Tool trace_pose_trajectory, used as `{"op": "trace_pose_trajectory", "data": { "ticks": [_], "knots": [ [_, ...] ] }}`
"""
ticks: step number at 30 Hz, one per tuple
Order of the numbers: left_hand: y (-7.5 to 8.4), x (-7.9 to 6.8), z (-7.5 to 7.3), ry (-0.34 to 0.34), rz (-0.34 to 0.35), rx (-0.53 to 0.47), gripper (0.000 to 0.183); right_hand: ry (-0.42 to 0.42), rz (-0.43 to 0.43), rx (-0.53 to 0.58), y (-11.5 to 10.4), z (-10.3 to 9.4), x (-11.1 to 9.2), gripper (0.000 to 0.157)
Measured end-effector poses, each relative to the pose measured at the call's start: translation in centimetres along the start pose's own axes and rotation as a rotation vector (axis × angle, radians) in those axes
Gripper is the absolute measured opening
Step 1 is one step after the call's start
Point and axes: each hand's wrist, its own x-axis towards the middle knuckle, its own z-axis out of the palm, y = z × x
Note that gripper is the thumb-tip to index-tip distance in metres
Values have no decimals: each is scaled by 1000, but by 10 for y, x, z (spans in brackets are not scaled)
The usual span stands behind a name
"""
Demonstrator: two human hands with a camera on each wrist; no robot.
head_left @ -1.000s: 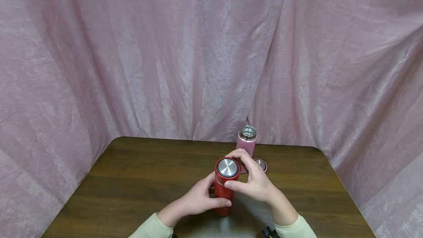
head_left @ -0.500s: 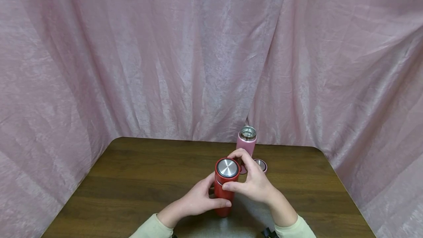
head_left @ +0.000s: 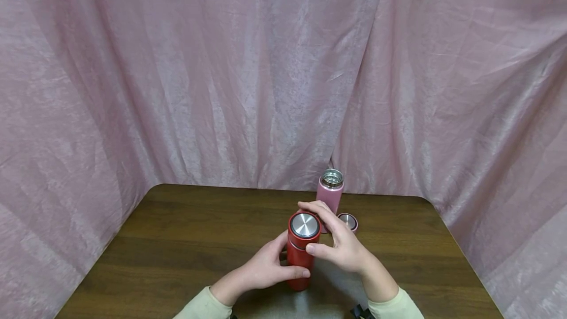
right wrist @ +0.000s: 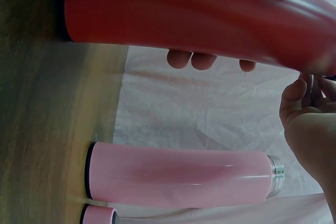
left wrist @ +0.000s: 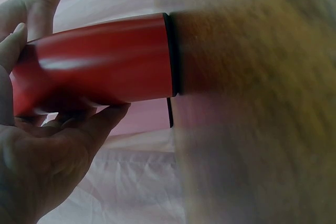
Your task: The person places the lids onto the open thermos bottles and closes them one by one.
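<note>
A red thermos [head_left: 299,257] stands upright on the table, topped by its red lid [head_left: 305,225] with a silver disc. Round the thermos body, my left hand [head_left: 265,266] grips with the thumb in front and fingers behind. My right hand [head_left: 344,246] holds the lid from the right, fingers reaching behind it and thumb at its front right side. A thin pale line shows between lid and body. In the left wrist view, the dark base of the red thermos [left wrist: 105,61] meets the wood. Part of the right-hand fingers is hidden behind the lid.
Behind the right hand stands an open pink thermos [head_left: 329,198] with a bare steel mouth. Its pink lid [head_left: 348,221] lies beside it on the right, disc up. The brown wooden table [head_left: 186,240] ends at a pink curtain [head_left: 221,87].
The right hand's thumb has shifted right along the lid's side, and its fingers have straightened further leftward behind the lid. The left hand and red thermos stay put.
</note>
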Motion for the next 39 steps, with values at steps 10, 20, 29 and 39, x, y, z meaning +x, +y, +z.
{"op": "trace_pose_trajectory", "data": {
  "ticks": [10, 20, 29, 39],
  "knots": [
    [-1, 0, 1, 8, 8, 0, 70, 2, -25, 7, -1, 0, 3, 64],
    [1, 0, 1, 5, 7, -7, 68, 46, 48, -8, -1, 1, 3, 57],
    [1, 0, 0, -1, -6, -14, 69, 91, 113, 12, 1, 4, 1, 61],
    [0, 0, 0, -2, -4, -14, 72, 68, 101, 5, -1, 2, 0, 81]
  ]
}}
